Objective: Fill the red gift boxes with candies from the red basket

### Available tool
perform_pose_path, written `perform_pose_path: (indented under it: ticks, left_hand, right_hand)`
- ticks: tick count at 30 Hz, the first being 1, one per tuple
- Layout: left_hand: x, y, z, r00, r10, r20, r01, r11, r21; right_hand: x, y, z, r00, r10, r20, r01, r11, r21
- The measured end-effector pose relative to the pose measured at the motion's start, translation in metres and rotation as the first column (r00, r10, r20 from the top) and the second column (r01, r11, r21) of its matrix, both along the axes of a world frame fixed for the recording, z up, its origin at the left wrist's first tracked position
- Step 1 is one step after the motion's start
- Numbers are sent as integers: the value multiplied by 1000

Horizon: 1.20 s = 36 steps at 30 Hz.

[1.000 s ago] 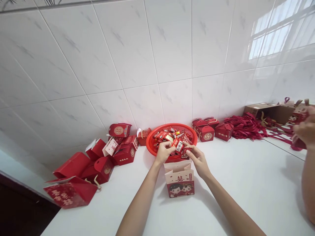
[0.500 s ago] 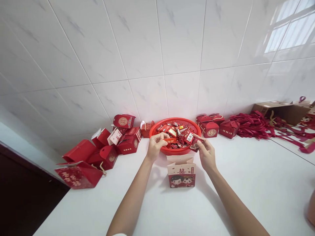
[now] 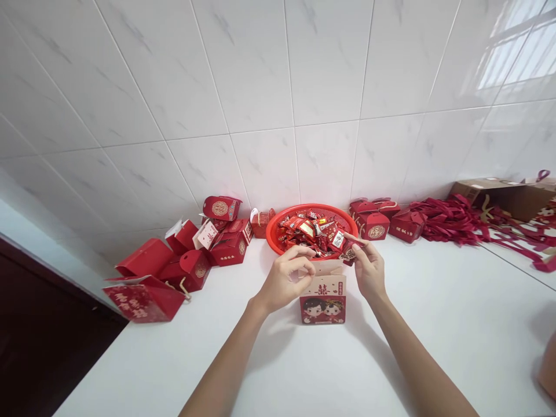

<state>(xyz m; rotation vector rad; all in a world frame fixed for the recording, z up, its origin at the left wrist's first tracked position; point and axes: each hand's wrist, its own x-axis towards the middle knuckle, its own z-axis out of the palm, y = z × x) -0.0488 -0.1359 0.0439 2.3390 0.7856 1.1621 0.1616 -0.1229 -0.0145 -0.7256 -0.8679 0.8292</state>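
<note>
A candy box (image 3: 324, 310) with a cartoon couple on its red front stands upright on the white table, its cream top open. At the left of that opening is my left hand (image 3: 289, 281), fingers loosely curled with a gap to the thumb and no candy visible in them. My right hand (image 3: 369, 266) pinches a dark red wrapped candy (image 3: 348, 253) just behind the box, by the basket's front right rim. The red plastic basket (image 3: 273, 234) behind the box holds many wrapped candies (image 3: 306, 229).
Red gift boxes (image 3: 150, 298) are piled to the left. More red boxes (image 3: 374, 226) stand right of the basket, beside a heap of dark red ribbons (image 3: 452, 220) and an open cardboard box (image 3: 490, 188). A tiled wall (image 3: 260, 168) rises behind the table.
My left hand has come back from the basket to the box opening, and the orange-red candy it held is out of sight. My right hand still holds its candy near the rim.
</note>
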Motion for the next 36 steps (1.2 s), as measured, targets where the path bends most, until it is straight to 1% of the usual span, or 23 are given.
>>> perform_pose_path:
  ticks: [3,7,9,12,15,17,20,23,25,28,30,32,34,36]
  left_hand:
    - [-4,2,-6,1000,14,-6,-14,998,-58]
    - [-4,6,-22,984,146,100,-133,983,-128]
    - [-2,8,-31,969,205,137,-180,969,-171]
    - [2,8,-42,957,242,161,-198,948,-248]
    - [6,6,-47,958,229,169,-170,937,-305]
    - [8,4,-49,967,183,175,-121,941,-315]
    - [9,3,-51,978,102,184,-39,947,-319]
    - [10,2,-52,978,73,194,-1,936,-351]
    - [10,2,-52,977,80,199,5,920,-392]
    - [11,1,-53,973,93,209,7,902,-432]
    - [12,1,-53,973,97,209,5,898,-440]
    - [13,1,-53,972,101,210,2,896,-444]
    - [14,0,-52,971,97,218,10,895,-446]
    - [14,0,-52,971,88,224,23,894,-448]
  right_hand:
    - [2,-2,5,1000,-7,-29,8,1000,26]
    - [4,-6,12,998,-16,-63,22,995,95]
    - [5,-9,15,999,-9,-44,14,992,122]
    - [4,-14,16,999,19,45,-26,988,153]
    - [2,-22,15,981,45,191,-78,982,171]
    - [1,-27,16,954,55,294,-111,978,176]
    - [-1,-33,21,883,39,467,-151,967,205]
    - [-2,-36,25,805,13,593,-195,950,244]
    - [-3,-37,26,805,13,593,-199,948,249]
    - [-6,-35,24,864,-8,504,-128,963,236]
    - [-8,-34,22,888,-17,460,-88,975,205]
    - [-11,-33,20,881,7,473,-96,982,164]
    - [-14,-32,19,856,20,517,-106,985,137]
    - [-15,-32,18,838,-16,546,-72,988,139]
